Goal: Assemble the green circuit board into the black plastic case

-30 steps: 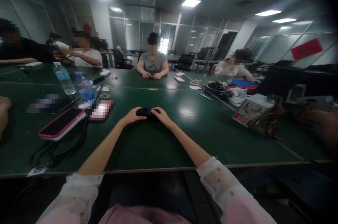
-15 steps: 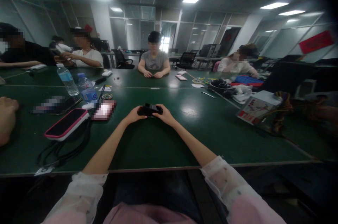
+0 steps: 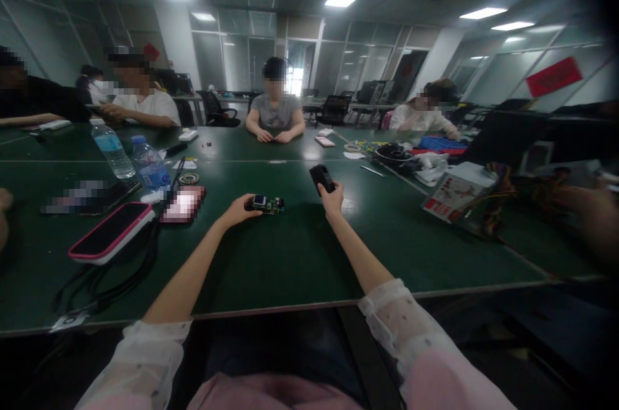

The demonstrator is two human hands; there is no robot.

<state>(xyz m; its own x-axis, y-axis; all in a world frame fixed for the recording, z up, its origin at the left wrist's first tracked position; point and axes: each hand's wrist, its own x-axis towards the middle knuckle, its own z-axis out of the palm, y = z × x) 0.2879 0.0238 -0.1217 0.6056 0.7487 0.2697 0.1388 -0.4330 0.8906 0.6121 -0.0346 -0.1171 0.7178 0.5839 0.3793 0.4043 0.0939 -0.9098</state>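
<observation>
A small circuit board [image 3: 273, 205] with a little screen [image 3: 259, 200] at its left end lies in the middle of the scene, over the near half of the table [image 3: 300, 268]. The left hand [image 3: 236, 211] holds it by that end, fingers closed around the edge and the thumb along the near side; whether the board touches the table I cannot tell. To its right and clearly apart, the right hand [image 3: 333, 200] grips a black cover [image 3: 320, 178], fingers closed on its near right end, the piece tilted with its far end to the left.

Left of the hands lie a blurred-out pink item [image 3: 182, 204] and, nearer, a pink-rimmed case [image 3: 110, 233] with a black cable [image 3: 113, 278] beside it. Beyond these stand two water bottles, one farther left [image 3: 113, 153] and one closer to the hands [image 3: 149, 165], with a roll of tape [image 3: 190, 178] just right of the second.

On the right are a pen [image 3: 372, 171], a metal box [image 3: 454, 194] with a red-and-white label and a bundle of wires [image 3: 494, 197] at its right side. Farther off is a blue tray [image 3: 441, 143]. A person in a grey shirt [image 3: 275, 112] sits at the far side, facing this way.
</observation>
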